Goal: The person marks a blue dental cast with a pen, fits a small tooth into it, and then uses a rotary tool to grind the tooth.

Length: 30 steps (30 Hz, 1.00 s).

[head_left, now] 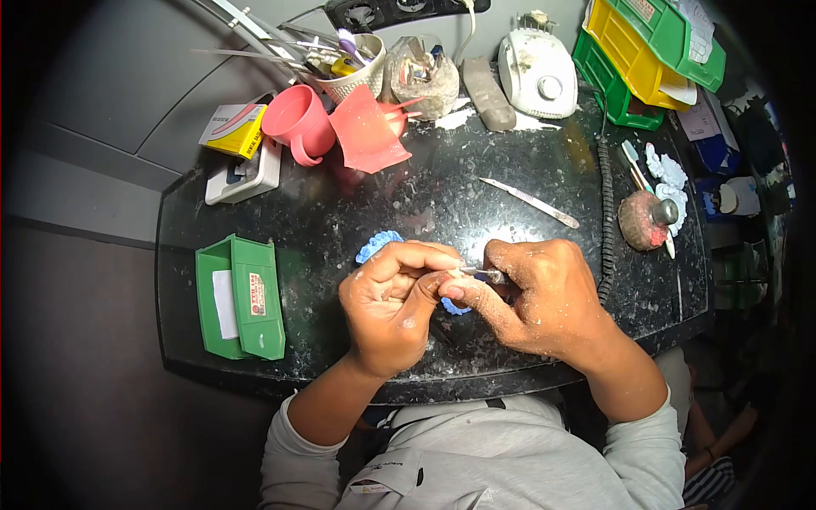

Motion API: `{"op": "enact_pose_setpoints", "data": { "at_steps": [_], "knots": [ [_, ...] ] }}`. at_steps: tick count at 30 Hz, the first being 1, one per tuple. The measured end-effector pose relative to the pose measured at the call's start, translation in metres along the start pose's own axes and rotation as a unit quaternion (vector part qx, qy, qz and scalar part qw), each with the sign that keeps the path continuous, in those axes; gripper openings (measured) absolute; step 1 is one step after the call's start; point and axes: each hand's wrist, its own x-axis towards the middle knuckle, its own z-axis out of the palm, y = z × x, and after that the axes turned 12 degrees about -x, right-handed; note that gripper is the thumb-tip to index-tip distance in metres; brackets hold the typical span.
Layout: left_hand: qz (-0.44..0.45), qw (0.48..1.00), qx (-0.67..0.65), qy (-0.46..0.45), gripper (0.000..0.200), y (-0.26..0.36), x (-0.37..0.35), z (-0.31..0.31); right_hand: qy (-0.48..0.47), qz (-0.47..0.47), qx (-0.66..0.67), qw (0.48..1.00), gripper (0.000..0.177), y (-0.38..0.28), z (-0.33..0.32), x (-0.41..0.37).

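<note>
Above the front half of the bench, my two hands meet at the fingertips. My right hand [544,293], dusted with white powder, is closed around a rotary handpiece [495,275] whose thin metal tip points left. Thumb and fingers of my left hand [395,297] pinch something small and pale at that tip; its kind cannot be made out. Behind and below my hands lie a blue ruffled piece [379,246] and another blue piece [456,306], both partly hidden. Further back, a scalpel-like knife [531,202] rests on the bench.
A green bin [259,297] stands left on the speckled black bench [323,212]. At the back are a pink mug [297,123], a pink sheet [367,132], a tool cup [353,81] and a white control unit [537,75]. A coiled cord [605,212] and round jar [642,221] lie right.
</note>
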Motion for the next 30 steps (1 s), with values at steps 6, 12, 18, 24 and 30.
{"op": "enact_pose_setpoints", "data": {
  "at_steps": [6, 12, 18, 24, 30],
  "knots": [
    [-0.011, 1.000, 0.003, 0.006, 0.010, 0.0004, -0.0010, 0.0000, -0.007, 0.001, -0.003, 1.000, 0.057, 0.0000, -0.0010, 0.0001],
    [-0.008, 1.000, 0.005, -0.001, 0.009, 0.0003, 0.0001, 0.0000, -0.009, 0.005, 0.002, 1.000, 0.057, 0.0005, 0.0007, 0.0002],
    [-0.008, 1.000, 0.002, 0.002, 0.009, 0.0006, -0.0001, 0.0014, -0.013, 0.006, -0.002, 1.000, 0.058, 0.0000, -0.0001, 0.0001],
    [-0.011, 1.000, 0.002, 0.008, 0.009, -0.0009, -0.0009, 0.0004, -0.013, 0.002, -0.008, 1.000, 0.058, 0.0008, 0.0005, 0.0004],
    [-0.007, 1.000, 0.003, 0.010, 0.009, -0.0006, -0.0006, 0.0016, -0.012, 0.002, 0.005, 1.000, 0.058, 0.0000, -0.0015, 0.0004]
  ]
}}
